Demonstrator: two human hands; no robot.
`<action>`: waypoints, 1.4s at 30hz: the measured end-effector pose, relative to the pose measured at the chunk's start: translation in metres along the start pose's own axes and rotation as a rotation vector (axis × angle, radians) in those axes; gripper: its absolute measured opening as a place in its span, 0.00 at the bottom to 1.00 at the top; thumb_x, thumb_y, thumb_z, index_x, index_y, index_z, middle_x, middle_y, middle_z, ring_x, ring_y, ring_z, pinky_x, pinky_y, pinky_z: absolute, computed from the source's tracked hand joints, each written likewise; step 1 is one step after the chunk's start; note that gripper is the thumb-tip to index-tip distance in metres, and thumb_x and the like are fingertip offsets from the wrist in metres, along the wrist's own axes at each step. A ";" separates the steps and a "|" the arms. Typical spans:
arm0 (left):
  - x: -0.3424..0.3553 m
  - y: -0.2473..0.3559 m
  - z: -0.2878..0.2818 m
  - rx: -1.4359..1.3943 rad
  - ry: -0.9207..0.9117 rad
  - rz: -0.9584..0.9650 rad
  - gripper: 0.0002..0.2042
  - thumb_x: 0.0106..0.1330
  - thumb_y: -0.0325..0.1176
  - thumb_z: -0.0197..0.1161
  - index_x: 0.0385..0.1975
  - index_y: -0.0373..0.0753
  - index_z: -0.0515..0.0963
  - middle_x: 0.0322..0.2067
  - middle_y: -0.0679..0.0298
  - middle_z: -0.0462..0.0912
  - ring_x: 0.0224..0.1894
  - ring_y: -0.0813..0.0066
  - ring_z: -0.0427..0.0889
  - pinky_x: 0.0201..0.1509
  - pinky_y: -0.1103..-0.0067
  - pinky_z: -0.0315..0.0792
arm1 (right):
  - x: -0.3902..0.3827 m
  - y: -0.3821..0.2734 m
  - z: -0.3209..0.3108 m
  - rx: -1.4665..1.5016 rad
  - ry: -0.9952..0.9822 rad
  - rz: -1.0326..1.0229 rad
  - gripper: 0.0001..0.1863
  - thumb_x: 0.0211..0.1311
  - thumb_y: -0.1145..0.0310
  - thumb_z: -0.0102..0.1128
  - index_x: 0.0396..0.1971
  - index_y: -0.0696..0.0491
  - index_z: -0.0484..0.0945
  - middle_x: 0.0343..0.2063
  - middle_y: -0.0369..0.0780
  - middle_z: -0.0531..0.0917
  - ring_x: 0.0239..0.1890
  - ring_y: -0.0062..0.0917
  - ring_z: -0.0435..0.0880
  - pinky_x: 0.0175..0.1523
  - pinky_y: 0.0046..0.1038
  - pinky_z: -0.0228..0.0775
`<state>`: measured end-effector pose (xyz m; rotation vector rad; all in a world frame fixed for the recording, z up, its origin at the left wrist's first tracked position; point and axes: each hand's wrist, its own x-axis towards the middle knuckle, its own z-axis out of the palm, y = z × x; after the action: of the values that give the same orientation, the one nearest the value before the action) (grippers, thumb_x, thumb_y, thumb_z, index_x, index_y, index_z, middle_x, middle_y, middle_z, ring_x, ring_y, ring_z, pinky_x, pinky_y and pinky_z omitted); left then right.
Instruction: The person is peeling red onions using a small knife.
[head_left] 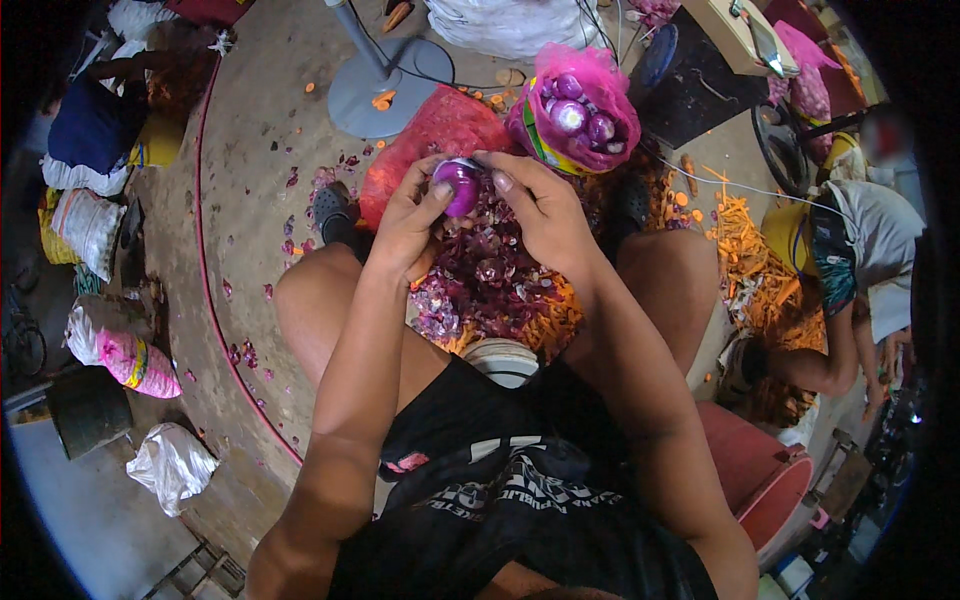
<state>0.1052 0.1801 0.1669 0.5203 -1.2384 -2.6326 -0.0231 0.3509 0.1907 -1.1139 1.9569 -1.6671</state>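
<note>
My left hand (420, 210) is closed round a glossy red onion (457, 190), thumb on its side. My right hand (530, 205) grips the onion from the right, fingertips at its top; whether it also holds a small tool is hidden. Below them, between my legs, lies a heap of onion skins (480, 275) over orange peelings (560, 315), with a white round container (498, 362) at the near end. Just beyond my hands are a red mesh sack (400, 160) and a pink bag (540, 115) holding several peeled red onions (567, 115).
A stand with a round grey base (350, 105), a black bin (690, 105) and a cable surround the work spot. A co-worker (860, 250) sits at the right by orange peelings, near a red bucket (760, 480). Another person (90, 110), sacks (85, 230) and a red hose (207, 280) are at left.
</note>
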 end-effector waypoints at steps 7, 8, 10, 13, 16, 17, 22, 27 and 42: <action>-0.004 0.009 0.011 0.121 0.005 0.007 0.34 0.67 0.37 0.75 0.70 0.35 0.68 0.55 0.57 0.81 0.54 0.65 0.85 0.59 0.71 0.82 | 0.004 0.009 0.003 -0.028 0.091 0.102 0.16 0.79 0.69 0.55 0.59 0.55 0.83 0.52 0.49 0.88 0.56 0.37 0.87 0.64 0.33 0.75; -0.004 0.011 0.011 0.110 -0.042 0.009 0.35 0.64 0.32 0.76 0.71 0.35 0.68 0.56 0.57 0.81 0.56 0.65 0.83 0.61 0.70 0.80 | 0.004 0.012 0.002 -0.044 0.106 0.139 0.16 0.79 0.69 0.55 0.59 0.56 0.83 0.53 0.49 0.88 0.57 0.37 0.87 0.64 0.33 0.74; -0.007 0.016 0.012 0.099 -0.092 0.009 0.37 0.61 0.27 0.78 0.71 0.34 0.68 0.58 0.57 0.80 0.58 0.65 0.82 0.62 0.70 0.79 | 0.010 0.020 -0.002 -0.033 0.126 0.180 0.16 0.80 0.68 0.56 0.59 0.56 0.83 0.53 0.49 0.88 0.57 0.36 0.87 0.65 0.33 0.74; -0.012 0.023 0.009 0.052 -0.169 0.035 0.38 0.59 0.27 0.79 0.70 0.33 0.69 0.58 0.57 0.80 0.59 0.65 0.81 0.65 0.70 0.77 | 0.010 0.015 -0.009 0.033 0.115 0.272 0.17 0.79 0.65 0.56 0.60 0.57 0.82 0.53 0.48 0.88 0.59 0.36 0.86 0.66 0.33 0.73; -0.007 0.023 -0.003 0.064 0.038 -0.038 0.37 0.58 0.27 0.80 0.69 0.32 0.70 0.58 0.57 0.80 0.59 0.67 0.82 0.65 0.71 0.77 | 0.003 0.000 -0.010 0.068 0.046 0.270 0.20 0.78 0.63 0.58 0.62 0.57 0.81 0.55 0.49 0.86 0.60 0.37 0.85 0.66 0.33 0.73; -0.005 0.024 -0.004 0.146 0.063 -0.014 0.37 0.57 0.27 0.80 0.68 0.32 0.72 0.58 0.57 0.81 0.59 0.68 0.82 0.65 0.71 0.77 | 0.000 -0.004 -0.010 0.046 0.020 0.222 0.21 0.77 0.62 0.59 0.63 0.57 0.80 0.55 0.49 0.85 0.59 0.39 0.85 0.65 0.34 0.73; -0.005 0.021 0.003 0.353 0.108 0.055 0.35 0.56 0.26 0.82 0.66 0.32 0.75 0.57 0.59 0.82 0.59 0.69 0.82 0.66 0.72 0.77 | -0.005 -0.016 -0.010 -0.226 -0.030 -0.120 0.23 0.74 0.63 0.62 0.65 0.54 0.79 0.50 0.49 0.83 0.52 0.47 0.84 0.59 0.38 0.75; -0.008 0.026 0.007 0.434 0.097 0.054 0.37 0.54 0.24 0.82 0.67 0.32 0.75 0.60 0.57 0.81 0.61 0.68 0.81 0.67 0.72 0.75 | -0.004 -0.013 -0.012 -0.318 -0.125 -0.085 0.18 0.75 0.66 0.61 0.62 0.44 0.82 0.42 0.42 0.83 0.42 0.42 0.85 0.47 0.38 0.78; 0.000 0.024 -0.004 0.434 0.122 0.127 0.40 0.53 0.23 0.82 0.69 0.29 0.72 0.64 0.54 0.78 0.66 0.65 0.78 0.72 0.70 0.71 | -0.002 -0.005 0.012 -0.294 0.105 -0.021 0.13 0.77 0.73 0.58 0.56 0.51 0.85 0.39 0.45 0.84 0.43 0.40 0.85 0.52 0.35 0.77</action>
<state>0.1069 0.1625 0.1831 0.6314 -1.7450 -2.1934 -0.0110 0.3442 0.1922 -1.1694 2.3218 -1.5093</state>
